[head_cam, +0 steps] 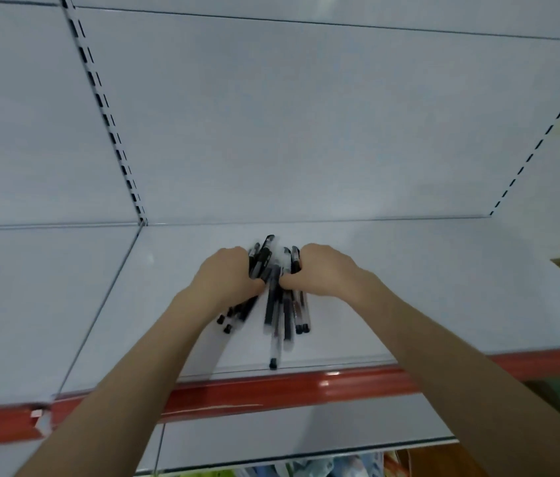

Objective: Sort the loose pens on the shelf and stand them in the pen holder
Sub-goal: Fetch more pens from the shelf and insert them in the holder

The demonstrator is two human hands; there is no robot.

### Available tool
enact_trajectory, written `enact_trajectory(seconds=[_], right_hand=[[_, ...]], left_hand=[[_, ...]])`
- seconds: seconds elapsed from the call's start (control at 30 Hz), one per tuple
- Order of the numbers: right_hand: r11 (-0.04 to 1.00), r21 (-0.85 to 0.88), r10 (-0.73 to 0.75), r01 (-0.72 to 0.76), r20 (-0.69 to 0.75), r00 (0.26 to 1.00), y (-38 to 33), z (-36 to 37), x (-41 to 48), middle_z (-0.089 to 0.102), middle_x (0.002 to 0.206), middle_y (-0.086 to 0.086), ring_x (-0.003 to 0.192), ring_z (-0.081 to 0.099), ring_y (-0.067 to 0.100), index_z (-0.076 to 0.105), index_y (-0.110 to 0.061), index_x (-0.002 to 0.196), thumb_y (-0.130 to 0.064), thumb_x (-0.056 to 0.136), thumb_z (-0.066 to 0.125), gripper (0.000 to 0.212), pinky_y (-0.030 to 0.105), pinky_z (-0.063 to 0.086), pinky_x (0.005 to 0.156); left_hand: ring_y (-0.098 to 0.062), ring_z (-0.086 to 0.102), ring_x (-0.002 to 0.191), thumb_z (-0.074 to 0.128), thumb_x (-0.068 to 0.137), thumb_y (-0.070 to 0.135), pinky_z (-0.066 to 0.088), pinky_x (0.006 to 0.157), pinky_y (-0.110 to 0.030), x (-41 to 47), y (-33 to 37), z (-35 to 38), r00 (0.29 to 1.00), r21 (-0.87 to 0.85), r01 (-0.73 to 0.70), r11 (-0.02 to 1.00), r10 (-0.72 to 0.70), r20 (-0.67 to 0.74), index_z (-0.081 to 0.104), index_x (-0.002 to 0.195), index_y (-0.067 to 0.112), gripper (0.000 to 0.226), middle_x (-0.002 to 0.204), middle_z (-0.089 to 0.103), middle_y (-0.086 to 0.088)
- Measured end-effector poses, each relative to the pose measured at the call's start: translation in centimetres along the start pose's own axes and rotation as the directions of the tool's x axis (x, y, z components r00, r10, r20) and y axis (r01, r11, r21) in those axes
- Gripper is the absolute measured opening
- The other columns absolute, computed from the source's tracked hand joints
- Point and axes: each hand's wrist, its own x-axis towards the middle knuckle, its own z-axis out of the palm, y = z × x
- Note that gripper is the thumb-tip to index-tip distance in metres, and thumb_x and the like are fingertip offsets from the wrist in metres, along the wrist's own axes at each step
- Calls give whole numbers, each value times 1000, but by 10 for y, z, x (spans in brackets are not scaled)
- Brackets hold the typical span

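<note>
- Currently: pens (270, 308) bunched mid-shelf (426, 287) (frame is motion-blurred)
- left hand (227, 273) curled round the bunch's left side
- right hand (323, 270) grips its right side
- one pen end near red front strip (271, 387)

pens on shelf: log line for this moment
left hand: grips pens | right hand: grips pens | pen holder: not in view

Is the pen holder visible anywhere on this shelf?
No, only the pens, gripped by the left hand and right hand, lie on the white shelf.
</note>
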Motion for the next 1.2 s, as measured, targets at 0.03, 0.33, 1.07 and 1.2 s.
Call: enact_trajectory(seconds=[0.03,0.33,1.07,1.2], right_hand=[[1000,-16,-5,5,1,1000,1,-2,1,37,54,-2,49,35,16,32,-15,55,-29,77,60,39,24,24,46],[996,63,-69,68,20,997,22,-6,7,25,48,0,42,23,15,23,-15,51,-21,81,63,51,25,18,44],[338,920,58,197,-229,972,20,-38,-40,58,66,1,48,55,14,62,-10,83,-28,90,57,19,24,46,48],[251,931,-3,264,-272,962,4,-40,-48,58,66,1,58,57,15,63,-10,90,-27,90,56,18,21,50,52]], left_hand=[[-13,32,51,60,81,25,23,45,-25,1,0,-1,1000,-8,-1,1000,1,12,29,60,13,39,58,36,0],[-15,30,49,58,79,16,21,45,-25,9,-2,-1,998,-130,37,991,-30,62,26,58,14,39,55,32,0],[-13,61,60,56,89,14,52,56,-26,-38,38,-8,995,-950,-96,297,58,-83,59,77,7,15,68,65,-5],[-9,66,65,57,88,16,51,55,-18,-51,43,-12,992,-964,-126,235,10,-127,63,86,7,11,75,70,-3]])
